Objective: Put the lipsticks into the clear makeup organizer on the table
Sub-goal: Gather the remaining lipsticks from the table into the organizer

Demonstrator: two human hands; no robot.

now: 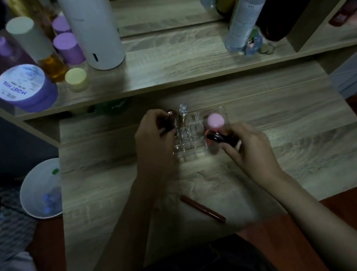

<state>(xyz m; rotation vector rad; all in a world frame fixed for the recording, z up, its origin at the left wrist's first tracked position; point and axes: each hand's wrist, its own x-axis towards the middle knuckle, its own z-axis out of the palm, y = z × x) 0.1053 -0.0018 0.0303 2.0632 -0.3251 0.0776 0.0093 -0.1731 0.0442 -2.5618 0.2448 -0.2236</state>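
The clear makeup organizer point(191, 141) stands mid-table, with a clear-capped tube point(183, 113) and a pink-capped lipstick point(215, 121) upright in its cells. My left hand point(154, 146) grips a dark red lipstick point(169, 122) at the organizer's left rear corner. My right hand point(249, 147) holds a black lipstick point(223, 139) tilted at the organizer's right front side. A long reddish-brown lip pencil point(202, 209) lies on the table in front, between my forearms.
A raised shelf point(163, 76) behind carries a white cylinder point(92, 24), purple jars point(25, 87), an amber bottle and spray bottles point(244, 10). A white bin point(40, 191) sits on the floor left of the table.
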